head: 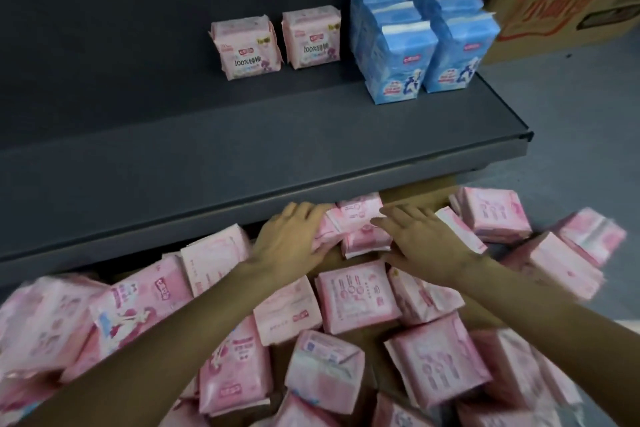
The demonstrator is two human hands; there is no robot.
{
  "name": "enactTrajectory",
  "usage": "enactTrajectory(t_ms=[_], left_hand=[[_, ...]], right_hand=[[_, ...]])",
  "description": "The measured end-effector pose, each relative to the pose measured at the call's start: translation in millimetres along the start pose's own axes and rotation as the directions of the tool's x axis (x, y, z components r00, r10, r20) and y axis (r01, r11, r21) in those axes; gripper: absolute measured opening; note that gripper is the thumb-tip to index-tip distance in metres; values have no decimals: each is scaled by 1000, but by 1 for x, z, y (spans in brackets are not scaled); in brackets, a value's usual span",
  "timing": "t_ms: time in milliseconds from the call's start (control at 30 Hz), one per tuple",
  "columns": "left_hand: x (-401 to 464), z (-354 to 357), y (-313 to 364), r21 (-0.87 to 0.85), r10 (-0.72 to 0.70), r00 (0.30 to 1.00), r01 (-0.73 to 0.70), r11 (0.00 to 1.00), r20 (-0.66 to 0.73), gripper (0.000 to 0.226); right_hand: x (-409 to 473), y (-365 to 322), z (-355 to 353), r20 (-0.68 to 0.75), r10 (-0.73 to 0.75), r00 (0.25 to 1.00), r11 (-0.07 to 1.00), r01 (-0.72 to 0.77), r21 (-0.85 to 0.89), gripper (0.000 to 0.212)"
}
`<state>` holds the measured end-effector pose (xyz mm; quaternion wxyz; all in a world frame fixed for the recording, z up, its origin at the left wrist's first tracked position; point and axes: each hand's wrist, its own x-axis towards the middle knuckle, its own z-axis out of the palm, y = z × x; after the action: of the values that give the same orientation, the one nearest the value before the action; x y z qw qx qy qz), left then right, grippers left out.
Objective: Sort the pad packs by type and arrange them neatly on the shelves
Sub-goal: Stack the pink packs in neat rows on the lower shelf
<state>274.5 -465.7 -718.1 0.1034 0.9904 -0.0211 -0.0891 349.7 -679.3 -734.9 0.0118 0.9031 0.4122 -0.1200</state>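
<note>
Left hand point(294, 239): its fingers are lying straight and together, pressing flat against the left side of the small pink packs point(360, 229).
Right hand point(422, 239): its fingers are spreading slightly, straight, pushing in on the right side of the same packs.
Where the packs are: a little cluster is sitting between the two sets of fingers, just under the front lip of the shelf point(311, 149); the loose pink pile point(353, 302) is lying behind the wrists.
Handling: they are looking light, soft and squashy in glossy film, likely slippery; squeezing flat faces from both sides seems safest.
Pointing: the gathered packs are tilting unevenly, long axes hard to tell.
Beyond the fingers: two pink packs point(277, 42) and blue packs point(422, 42) are standing upright, fronts facing out.
</note>
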Motion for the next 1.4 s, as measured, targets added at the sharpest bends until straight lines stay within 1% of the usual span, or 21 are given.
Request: enactTrajectory(t_ms=[100, 167, 200, 233, 300, 333, 367, 500, 600, 667, 733, 867, 933, 1033, 1133, 1200, 1267, 1333, 1367, 1400], left_hand=[[-8, 15, 0, -6, -37, 999, 37, 999, 2, 64], [-11, 21, 4, -9, -16, 1000, 16, 1000, -8, 67], [-14, 25, 9, 1, 8, 1000, -8, 1000, 2, 68], [-16, 27, 14, 15, 33, 999, -34, 999, 17, 69], [-18, 32, 25, 51, 74, 996, -77, 996, 57, 75], [-18, 35, 31, 85, 86, 994, -92, 992, 71, 78], [-18, 38, 36, 123, 98, 992, -108, 987, 79, 80], [-15, 48, 48, 204, 170, 980, -187, 961, 101, 84], [-9, 58, 55, 198, 178, 968, -212, 957, 176, 94], [-6, 65, 58, 176, 153, 964, -193, 965, 219, 100], [-3, 70, 60, 152, 134, 961, -174, 973, 242, 101], [-5, 73, 59, 116, 121, 963, -152, 982, 242, 103], [-6, 71, 56, 105, 123, 961, -153, 983, 246, 104], [-11, 68, 53, 56, 191, 945, -213, 975, 264, 100], [-20, 67, 50, -96, 245, 922, -227, 969, 298, 84], [-25, 63, 48, -195, 272, 928, -226, 954, 256, 72], [-30, 51, 42, -232, 262, 952, -223, 947, 156, 61], [-35, 36, 29, -228, 202, 978, -187, 955, 42, 54], [-39, 29, 19, -200, 177, 984, -174, 964, -5, 56], [-42, 24, 9, -152, 159, 987, -161, 975, -24, 62]], right_hand=[[-5, 0, 7, 16, -32, 999, 999, 32, -6, 61], [-18, 2, 6, 14, -61, 998, 998, 61, -17, 67], [-26, 5, 7, 37, -60, 998, 998, 61, -26, 72], [-35, 8, 9, 83, -48, 995, 998, 51, -34, 79], [-52, 13, 15, 223, -32, 974, 997, 48, -67, 102], [-58, 14, 19, 267, -32, 963, 994, 59, -92, 108], [-63, 16, 23, 281, -25, 959, 993, 57, -107, 110], [-63, 22, 29, 203, -36, 978, 997, 50, -63, 102], [-63, 29, 32, 129, -64, 990, 996, 72, -60, 102], [-66, 34, 32, 116, -27, 993, 997, 35, -66, 101], [-69, 42, 30, 136, 42, 990, 998, -36, -44, 95], [-75, 60, 22, 136, 149, 979, 989, -148, -16, 89], [-79, 63, 20, 156, 185, 970, 983, -181, -40, 88], [-76, 55, 16, 146, 226, 963, 971, -211, -109, 84], [-68, 45, 15, 103, 259, 960, 957, -241, -159, 76], [-66, 42, 15, 90, 287, 954, 955, -278, -101, 73], [-70, 42, 15, 58, 305, 951, 952, -305, -13, 71], [-78, 41, 13, -1, 318, 948, 945, -317, 78, 68], [-81, 38, 11, -54, 324, 944, 938, -314, 149, 66], [-84, 35, 7, -113, 345, 932, 916, -308, 256, 64]])
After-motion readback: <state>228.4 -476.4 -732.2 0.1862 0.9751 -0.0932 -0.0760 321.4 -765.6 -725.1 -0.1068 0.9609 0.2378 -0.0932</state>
